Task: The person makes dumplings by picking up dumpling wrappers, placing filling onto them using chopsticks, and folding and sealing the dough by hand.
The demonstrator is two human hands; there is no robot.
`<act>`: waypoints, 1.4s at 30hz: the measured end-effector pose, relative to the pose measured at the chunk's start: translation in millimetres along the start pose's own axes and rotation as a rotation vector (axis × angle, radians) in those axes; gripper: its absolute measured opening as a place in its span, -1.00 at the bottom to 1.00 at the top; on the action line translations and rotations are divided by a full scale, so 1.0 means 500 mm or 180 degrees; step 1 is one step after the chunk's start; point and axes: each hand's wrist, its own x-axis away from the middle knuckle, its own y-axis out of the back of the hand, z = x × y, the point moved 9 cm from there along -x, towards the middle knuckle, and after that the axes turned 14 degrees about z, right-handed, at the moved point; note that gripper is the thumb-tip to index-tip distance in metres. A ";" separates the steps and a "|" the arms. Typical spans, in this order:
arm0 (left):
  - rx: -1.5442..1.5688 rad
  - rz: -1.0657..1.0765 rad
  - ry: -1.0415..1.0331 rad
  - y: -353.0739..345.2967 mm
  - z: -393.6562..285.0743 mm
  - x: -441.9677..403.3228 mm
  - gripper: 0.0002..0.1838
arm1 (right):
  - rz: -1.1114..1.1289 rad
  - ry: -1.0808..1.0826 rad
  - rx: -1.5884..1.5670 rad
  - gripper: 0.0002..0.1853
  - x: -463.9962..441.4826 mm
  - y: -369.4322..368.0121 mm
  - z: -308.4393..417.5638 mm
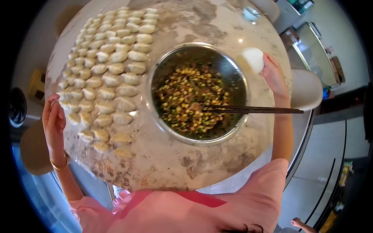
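Note:
Between thumb and fingers, my right hand (273,72) holds a round white wrapper (253,59) above the table, to the right of the steel bowl. My left hand (54,118) is at the left edge of the rows of dumplings (110,80), its fingers curled; whether anything is in them cannot be made out. The large steel bowl (241,83) holds a chopped filling (194,101) with yellow, green and brown bits. Dark chopsticks (268,110) rest in the filling and stick out over the bowl's right rim, their far ends near my right forearm.
The round marbled table (167,163) carries several rows of dumplings on its left side. A small bowl (250,14) with a utensil stands at the back right. Chairs (305,89) surround the table. Another person's hand (297,222) shows at the bottom right.

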 end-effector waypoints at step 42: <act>0.4025 0.1966 0.0947 -0.388 -0.036 0.053 -0.44 | -0.2526 0.0486 0.0777 -0.70 0.412 -0.228 0.090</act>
